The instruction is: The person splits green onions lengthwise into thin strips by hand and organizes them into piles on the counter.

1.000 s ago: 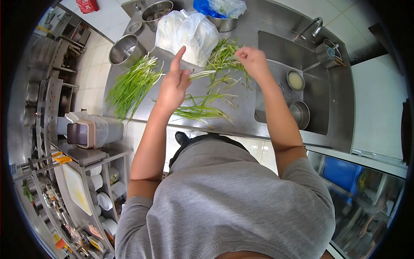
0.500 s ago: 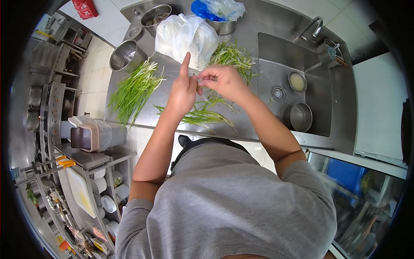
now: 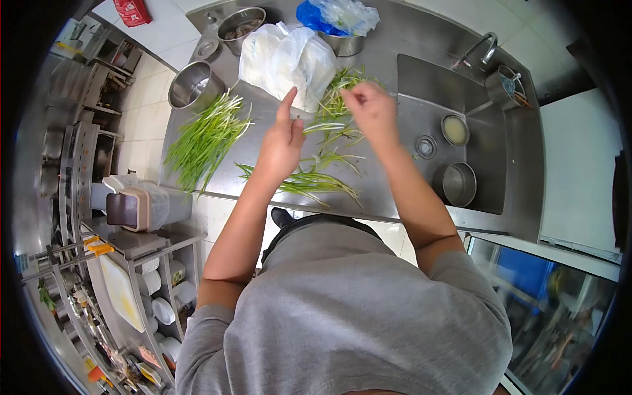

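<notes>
My left hand [image 3: 281,143] is above the steel counter, index finger pointing up, the other fingers curled near the white end of a green stalk [image 3: 326,126]. To its right, my right hand [image 3: 373,112] is raised with thumb and finger pinched; what they hold is too small to name. Beneath and beside it lies a pile of loose greens [image 3: 336,89]. Thin green stalks [image 3: 316,182] lie near the front edge. A neat bunch of green stalks [image 3: 207,141] rests at the left. Behind my hands stands a full white plastic bag [image 3: 286,64].
A steel bowl [image 3: 195,86] is at the counter's left, another bowl [image 3: 241,28] behind. Blue and clear bags [image 3: 339,16] top a pot. The sink [image 3: 490,148] at right holds two round containers. A bin [image 3: 141,206] stands at lower left.
My right hand met my left hand half a second ago and has since moved right and away, over the loose greens. My left hand has stayed nearly in place.
</notes>
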Demonstrator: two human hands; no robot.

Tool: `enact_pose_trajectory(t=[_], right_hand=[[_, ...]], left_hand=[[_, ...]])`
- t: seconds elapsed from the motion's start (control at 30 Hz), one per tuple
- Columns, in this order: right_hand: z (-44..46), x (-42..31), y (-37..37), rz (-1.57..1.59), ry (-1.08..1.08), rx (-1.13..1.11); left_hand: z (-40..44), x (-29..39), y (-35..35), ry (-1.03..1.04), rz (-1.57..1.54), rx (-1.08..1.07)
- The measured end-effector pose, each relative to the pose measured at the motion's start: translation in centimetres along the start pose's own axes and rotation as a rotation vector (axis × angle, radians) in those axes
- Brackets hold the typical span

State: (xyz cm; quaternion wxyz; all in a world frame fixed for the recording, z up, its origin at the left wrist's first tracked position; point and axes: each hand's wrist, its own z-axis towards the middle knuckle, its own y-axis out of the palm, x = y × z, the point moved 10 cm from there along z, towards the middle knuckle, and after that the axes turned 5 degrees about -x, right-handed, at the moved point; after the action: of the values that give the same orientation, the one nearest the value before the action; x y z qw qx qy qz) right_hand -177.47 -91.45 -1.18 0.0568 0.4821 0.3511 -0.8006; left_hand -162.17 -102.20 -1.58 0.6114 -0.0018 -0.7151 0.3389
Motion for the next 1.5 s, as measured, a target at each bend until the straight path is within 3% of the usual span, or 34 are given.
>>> enact_pose_trajectory(t=[0.1, 0.17, 0.23, 0.3, 0.33, 0.4, 0.47, 0.5, 0.53, 0.6, 0.7, 0.77, 0.87, 1.0, 1.07, 1.13, 1.2, 1.23, 1.27, 1.33, 1.37, 1.43, 1.5], right_hand=[[0.5, 5.8, 1.9, -0.389, -0.101, -0.003], [-0.9, 7.1, 3.3, -0.472, -0.135, 0.073], [-1.1, 8.4, 4.9, -0.341, -0.021, 0.014], [-2.3, 8.1, 7.2, 0.008, 0.264, -0.188], [-2.9, 8.2, 8.4, 0.016, 0.278, -0.256], [-4.1, 8.7, 10.7, 0.026, 0.304, -0.384], [-5.9, 8.4, 13.3, -0.157, 0.268, -0.534], [-7.0, 8.6, 14.8, -0.249, 0.25, -0.611], [-7.7, 8.9, 15.6, -0.325, 0.217, -0.593], [-9.1, 10.0, 18.1, -0.473, 0.137, -0.563], [-10.3, 14.3, 19.9, -0.569, 0.309, -0.571], [-9.7, 11.9, 18.1, -0.445, 0.253, -0.446], [-7.6, 7.7, 13.9, -0.296, 0.193, -0.31], [-4.0, 1.6, 4.7, -0.018, 0.125, 0.255], [-2.6, 1.5, 1.9, -0.161, 0.187, 0.405], [0.2, 6.0, 4.5, -0.523, -0.035, 0.269], [0.4, 7.3, 6.1, -0.684, 0.011, 0.084], [0.8, 6.2, 6.7, -0.654, 0.159, -0.025], [0.5, 6.2, 7.3, -0.62, 0.309, -0.138], [0.8, 7.4, 6.2, -0.695, 0.208, -0.037], [0.6, 8.5, 5.7, -0.738, 0.165, 0.014], [-0.8, 6.2, 6.0, -0.921, -0.246, 0.155], [-2.1, 7.3, 5.5, -0.722, 0.188, 0.023]], left_hand=[[0.2, -3.3, -0.2, -0.115, -0.286, -0.115], [-0.1, -4.2, -0.5, -0.16, -0.487, -0.112], [0.0, -4.8, -1.3, -0.168, -0.57, -0.108], [-0.5, -5.5, -2.0, -0.165, -0.535, -0.12], [-0.5, -6.5, -3.0, -0.155, -0.503, -0.093], [-0.1, -8.0, -7.2, -0.071, -0.046, 0.024], [0.1, -8.4, -11.7, -0.044, 0.345, 0.155], [0.6, -9.6, -13.1, -0.119, 0.391, 0.097], [1.3, -11.2, -14.6, -0.194, 0.438, 0.04], [3.0, -15.6, -17.3, -0.026, 0.635, 0.079], [2.7, -19.5, -22.7, 0.104, 0.7, 0.301], [1.2, -20.0, -26.7, 0.116, 0.664, 0.464], [-1.7, -22.5, -30.3, -0.032, 0.623, 0.568], [-3.6, -27.3, -30.6, -0.239, 0.465, 0.499], [-3.9, -27.9, -29.1, -0.281, 0.39, 0.431], [-2.9, -27.8, -25.1, -0.168, 0.387, 0.24], [-2.1, -28.6, -20.4, -0.172, 0.304, 0.004], [-1.7, -29.1, -18.6, -0.171, 0.262, -0.106], [-1.2, -28.8, -18.8, -0.061, 0.235, -0.024], [-0.5, -27.9, -18.9, 0.158, 0.174, 0.129], [-0.6, -28.0, -19.7, 0.102, 0.123, 0.191], [-0.6, -26.6, -20.4, 0.039, 0.048, 0.252], [-0.8, -24.8, -19.9, 0.069, 0.06, 0.258]])
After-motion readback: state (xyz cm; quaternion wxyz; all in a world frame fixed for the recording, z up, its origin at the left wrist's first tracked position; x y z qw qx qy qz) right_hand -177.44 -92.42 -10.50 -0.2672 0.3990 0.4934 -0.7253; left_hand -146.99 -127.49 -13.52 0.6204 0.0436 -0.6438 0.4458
